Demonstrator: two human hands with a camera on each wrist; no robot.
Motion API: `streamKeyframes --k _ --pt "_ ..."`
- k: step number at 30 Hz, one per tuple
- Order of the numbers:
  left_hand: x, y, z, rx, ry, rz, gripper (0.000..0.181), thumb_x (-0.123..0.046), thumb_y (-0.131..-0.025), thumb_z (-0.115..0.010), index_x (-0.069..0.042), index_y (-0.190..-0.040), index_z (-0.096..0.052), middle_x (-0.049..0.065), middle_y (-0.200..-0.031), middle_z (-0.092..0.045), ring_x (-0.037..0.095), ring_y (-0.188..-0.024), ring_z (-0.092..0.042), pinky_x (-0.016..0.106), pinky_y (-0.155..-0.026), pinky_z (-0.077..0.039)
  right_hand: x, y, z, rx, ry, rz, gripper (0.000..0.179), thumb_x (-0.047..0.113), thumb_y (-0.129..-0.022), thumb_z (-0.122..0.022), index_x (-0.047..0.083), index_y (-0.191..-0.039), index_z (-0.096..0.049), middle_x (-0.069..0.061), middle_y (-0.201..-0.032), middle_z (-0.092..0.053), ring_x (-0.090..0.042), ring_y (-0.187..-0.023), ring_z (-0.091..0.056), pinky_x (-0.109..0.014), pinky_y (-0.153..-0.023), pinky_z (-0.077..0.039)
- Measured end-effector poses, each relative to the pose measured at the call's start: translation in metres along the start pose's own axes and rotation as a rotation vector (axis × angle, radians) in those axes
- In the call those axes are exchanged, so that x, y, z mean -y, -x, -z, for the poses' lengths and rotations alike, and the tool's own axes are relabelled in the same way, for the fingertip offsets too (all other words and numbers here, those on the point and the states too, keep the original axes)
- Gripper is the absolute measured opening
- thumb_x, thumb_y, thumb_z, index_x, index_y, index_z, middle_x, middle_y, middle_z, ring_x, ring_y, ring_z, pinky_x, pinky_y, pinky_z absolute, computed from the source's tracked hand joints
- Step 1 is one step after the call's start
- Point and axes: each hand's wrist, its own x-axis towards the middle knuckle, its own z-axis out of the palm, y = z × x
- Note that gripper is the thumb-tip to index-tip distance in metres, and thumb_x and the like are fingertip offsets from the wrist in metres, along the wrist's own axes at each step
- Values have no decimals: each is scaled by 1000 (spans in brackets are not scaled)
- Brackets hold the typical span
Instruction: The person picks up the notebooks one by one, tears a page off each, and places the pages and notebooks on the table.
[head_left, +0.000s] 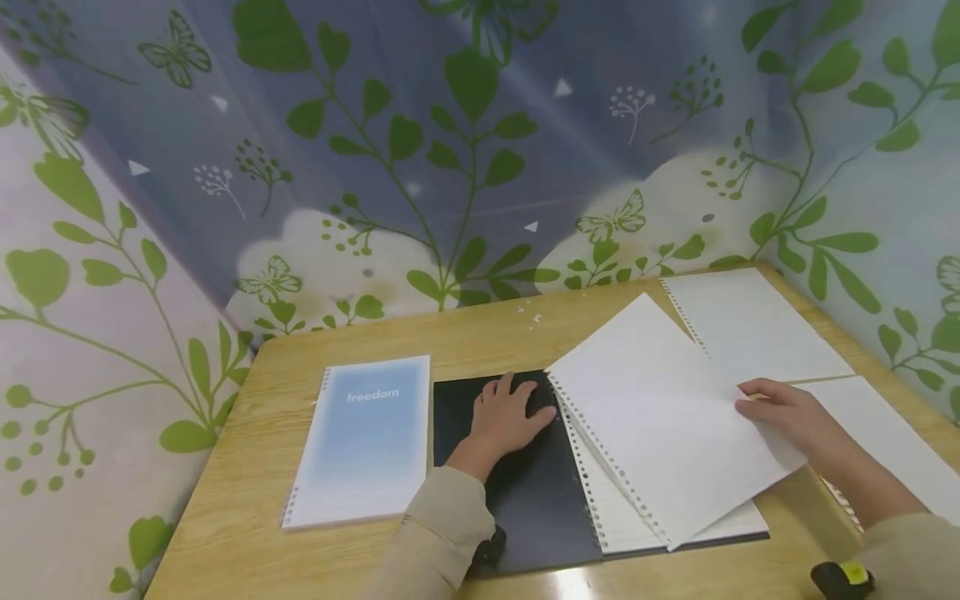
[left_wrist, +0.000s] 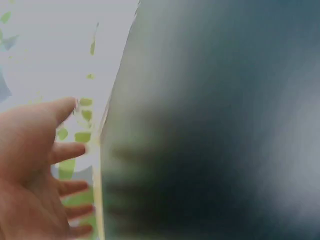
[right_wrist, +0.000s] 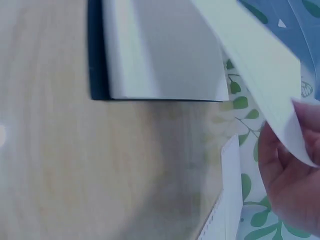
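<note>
My right hand [head_left: 787, 412] pinches the right edge of a white punched sheet [head_left: 660, 408], which is lifted and tilted above a binder. In the right wrist view, the sheet [right_wrist: 260, 70] passes between the thumb and fingers [right_wrist: 272, 155]. My left hand [head_left: 506, 417] rests with spread fingers on the black cover [head_left: 525, 508], near the row of holes. Beneath the raised sheet, a stack of lined punched paper [head_left: 622, 517] lies on the dark back cover. The left wrist view shows the dark cover [left_wrist: 210, 125] close up and blurred.
To the left lies a pale blue notebook [head_left: 367, 442] marked "freedom". White punched sheets [head_left: 750, 321] lie at the back right, with more paper [head_left: 885, 433] beside the right forearm. Small white scraps [head_left: 536, 318] dot the wooden table [head_left: 225, 500]. A patterned curtain [head_left: 420, 208] hangs behind.
</note>
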Motion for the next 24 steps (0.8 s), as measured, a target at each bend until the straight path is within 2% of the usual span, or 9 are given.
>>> streamKeyframes --k 3,5,7,11,15,17,19,21,24 --pt "4 -4 15 -17 241 -25 62 -53 -93 -38 -13 -141 -36 13 -147 -34 34 -135 -30 52 -108 -27 1 -3 0 44 -38 20 35 35 -91 -55 8 -114 -56 0 -111 -58 0 -93 -45 -27 -81 -35" --pt "6 -6 25 27 376 -37 65 -54 -92 -40 -12 -142 -35 12 -141 -42 31 -131 -40 49 -104 -34 3 -5 -3 70 -51 33 31 34 -90 -57 12 -112 -58 17 -100 -54 9 -87 -43 -22 -76 -35" --pt "7 -7 33 97 451 -38 64 -52 -90 -47 -13 -140 -38 11 -133 -51 27 -122 -50 45 -98 -42 7 -5 -6 89 -58 39 34 34 -89 -58 10 -113 -58 25 -96 -51 10 -86 -44 -20 -75 -36" --pt "13 -8 41 179 436 -109 41 -37 -88 -60 -10 -118 -59 6 -104 -64 18 -90 -59 33 -76 -50 17 -7 -10 108 -51 40 44 35 -89 -57 3 -119 -54 16 -100 -56 2 -84 -50 -20 -72 -41" --pt "19 -7 39 164 452 -171 16 -24 -87 -62 -9 -92 -65 1 -73 -58 13 -63 -51 26 -59 -45 21 -9 -12 107 -51 49 49 37 -91 -54 1 -124 -52 10 -104 -58 -1 -83 -51 -20 -69 -44" --pt "21 -6 39 147 478 -162 13 -22 -88 -62 -10 -88 -64 -1 -69 -55 12 -60 -49 24 -58 -44 19 -10 -12 103 -86 53 49 38 -92 -53 3 -125 -52 18 -102 -56 2 -84 -51 -20 -69 -45" --pt "24 -4 38 128 504 -133 12 -23 -88 -62 -10 -88 -64 -1 -72 -57 11 -63 -51 24 -61 -47 14 -11 -11 114 -179 63 46 37 -94 -49 4 -126 -52 27 -101 -54 7 -86 -51 -19 -70 -47" --pt "26 -4 37 112 532 -103 13 -23 -88 -62 -10 -90 -63 0 -77 -61 11 -68 -54 26 -64 -49 8 -12 -10 133 -301 73 51 35 -97 -44 -2 -132 -45 33 -98 -50 10 -87 -51 -17 -72 -48" --pt "30 -3 36 86 581 -76 15 -22 -88 -62 -7 -92 -62 3 -82 -63 12 -74 -56 28 -67 -52 -2 -13 -11 193 -476 78 60 34 -100 -33 -14 -135 -26 28 -97 -56 8 -89 -56 -17 -74 -50"
